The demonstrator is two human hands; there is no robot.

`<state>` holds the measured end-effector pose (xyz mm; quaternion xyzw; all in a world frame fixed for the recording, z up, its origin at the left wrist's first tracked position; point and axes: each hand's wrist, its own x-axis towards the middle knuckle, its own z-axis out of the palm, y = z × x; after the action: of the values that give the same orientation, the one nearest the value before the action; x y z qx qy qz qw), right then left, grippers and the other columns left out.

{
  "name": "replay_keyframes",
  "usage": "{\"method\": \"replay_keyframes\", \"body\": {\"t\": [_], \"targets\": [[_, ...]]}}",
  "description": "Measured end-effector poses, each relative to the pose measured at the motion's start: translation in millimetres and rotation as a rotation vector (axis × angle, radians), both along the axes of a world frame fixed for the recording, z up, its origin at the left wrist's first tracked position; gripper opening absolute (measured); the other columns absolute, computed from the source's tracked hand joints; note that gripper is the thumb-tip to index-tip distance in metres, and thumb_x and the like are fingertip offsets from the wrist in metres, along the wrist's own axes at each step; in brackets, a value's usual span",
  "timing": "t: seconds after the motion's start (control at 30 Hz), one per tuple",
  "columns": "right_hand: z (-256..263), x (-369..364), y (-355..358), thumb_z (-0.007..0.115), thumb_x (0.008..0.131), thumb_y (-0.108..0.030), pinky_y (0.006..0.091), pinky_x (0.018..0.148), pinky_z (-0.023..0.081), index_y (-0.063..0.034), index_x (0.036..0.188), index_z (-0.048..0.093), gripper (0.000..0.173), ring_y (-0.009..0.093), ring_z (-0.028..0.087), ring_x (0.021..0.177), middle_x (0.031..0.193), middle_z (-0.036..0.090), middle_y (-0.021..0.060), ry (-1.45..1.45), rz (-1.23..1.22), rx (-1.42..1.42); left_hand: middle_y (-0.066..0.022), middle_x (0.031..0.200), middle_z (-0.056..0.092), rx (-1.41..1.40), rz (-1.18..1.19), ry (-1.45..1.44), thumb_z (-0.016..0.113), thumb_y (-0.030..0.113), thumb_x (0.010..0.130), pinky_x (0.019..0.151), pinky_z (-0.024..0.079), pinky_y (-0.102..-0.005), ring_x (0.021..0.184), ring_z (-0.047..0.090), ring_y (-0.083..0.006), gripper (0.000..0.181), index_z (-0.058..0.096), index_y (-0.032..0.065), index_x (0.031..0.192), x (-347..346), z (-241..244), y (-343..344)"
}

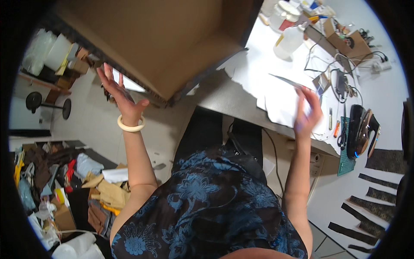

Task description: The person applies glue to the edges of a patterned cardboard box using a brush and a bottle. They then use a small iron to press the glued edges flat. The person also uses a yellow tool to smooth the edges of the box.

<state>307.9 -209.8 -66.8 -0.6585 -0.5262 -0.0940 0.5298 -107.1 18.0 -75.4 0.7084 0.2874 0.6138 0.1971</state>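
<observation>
A large cardboard box, dark along its edges, stands tilted with its open brown inside facing me. My left hand is raised at the box's left lower edge, fingers spread and palm up; whether it touches the edge I cannot tell. A pale bangle circles that wrist. Over the worktable's right side, my right hand is blurred and grips a slim pointed metal tool, its tip aimed left towards the box. White paper sheets with ragged edges lie beneath this hand.
An iron stands by a green cutting mat, beside scissors and an orange-handled cutter. A plastic bottle, a jar and cables occupy the far side. Fabric and paper scraps are heaped at left; dark strips lie at right.
</observation>
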Motion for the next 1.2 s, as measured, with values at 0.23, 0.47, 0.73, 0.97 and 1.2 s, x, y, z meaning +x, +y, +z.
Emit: {"method": "replay_keyframes", "body": {"t": [0.23, 0.47, 0.73, 0.97, 1.2], "targets": [[14, 20, 233, 0.071, 0.097, -0.042, 0.0367, 0.094, 0.053, 0.002, 0.131, 0.059, 0.057, 0.031, 0.071, 0.103, 0.113, 0.073, 0.0206, 0.156, 0.253, -0.252, -0.0159, 0.165, 0.025, -0.034, -0.248, -0.032, 0.093, 0.039, 0.075, 0.122, 0.024, -0.0451, 0.15, 0.03, -0.031, 0.134, 0.001, -0.0001, 0.164, -11, -65, 38], [81, 14, 210, 0.072, 0.093, -0.034, 0.0336, 0.056, 0.05, -0.0016, 0.085, 0.072, 0.033, 0.022, 0.062, 0.052, 0.06, 0.065, 0.009, -0.083, 0.237, -0.068, -0.0081, 0.143, 0.054, -0.337, -0.212, -0.263, 0.038, 0.07, 0.1, 0.109, 0.043, -0.0399, 0.129, 0.053, -0.0228, 0.079, 0.048, 0.0062, 0.146, -2, 80, 19], [135, -20, 128, 0.064, 0.081, -0.022, 0.0368, 0.053, 0.052, 0.0033, 0.068, 0.07, 0.029, 0.033, 0.063, 0.05, 0.054, 0.06, 0.0191, -0.22, 0.223, -0.302, -0.0088, 0.109, 0.072, -1.148, -0.508, -0.415, 0.057, 0.053, 0.099, 0.072, 0.06, -0.0294, 0.09, 0.072, -0.0166, 0.053, 0.065, 0.007, 0.125, -13, 129, 47], [74, -33, 104, 0.065, 0.079, -0.018, 0.0397, 0.055, 0.053, 0.0036, 0.067, 0.07, 0.025, 0.036, 0.063, 0.05, 0.054, 0.06, 0.0204, -0.088, 0.191, -0.45, -0.0105, 0.11, 0.074, -1.409, -0.579, -0.465, 0.054, 0.051, 0.1, 0.073, 0.061, -0.0311, 0.087, 0.074, -0.0195, 0.056, 0.064, 0.0055, 0.13, 1, 73, 62], [35, -51, 114, 0.067, 0.083, -0.023, 0.0402, 0.055, 0.054, 0.0033, 0.069, 0.071, 0.03, 0.035, 0.065, 0.052, 0.055, 0.061, 0.0196, -0.099, 0.142, -0.389, -0.0065, 0.106, 0.075, -1.26, -0.457, -0.042, 0.054, 0.051, 0.101, 0.082, 0.056, -0.0315, 0.094, 0.072, -0.0178, 0.052, 0.072, 0.006, 0.12, -28, 43, 138]]}}
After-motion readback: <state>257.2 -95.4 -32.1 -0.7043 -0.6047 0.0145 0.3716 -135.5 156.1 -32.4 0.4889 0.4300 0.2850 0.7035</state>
